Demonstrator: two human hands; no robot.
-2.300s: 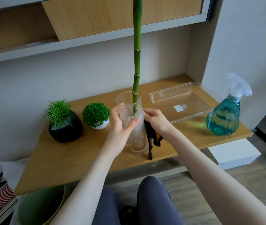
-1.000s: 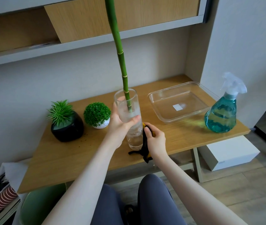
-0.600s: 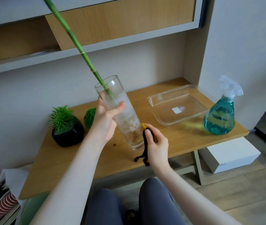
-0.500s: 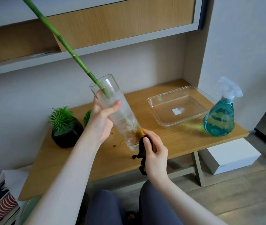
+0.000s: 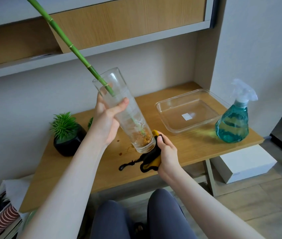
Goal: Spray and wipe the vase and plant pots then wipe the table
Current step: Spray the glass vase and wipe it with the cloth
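Your left hand is gripping the tilted vase while your right hand is pinching the cloth against its base.

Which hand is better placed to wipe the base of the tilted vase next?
The right hand: it holds the cloth against the base of the vase. The left hand grips the vase's upper part, keeping it tilted, so it isn't free.

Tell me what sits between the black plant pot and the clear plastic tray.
In the head view, the tilted glass vase, gripped by the left hand, lies between black plant pot and clear plastic tray.
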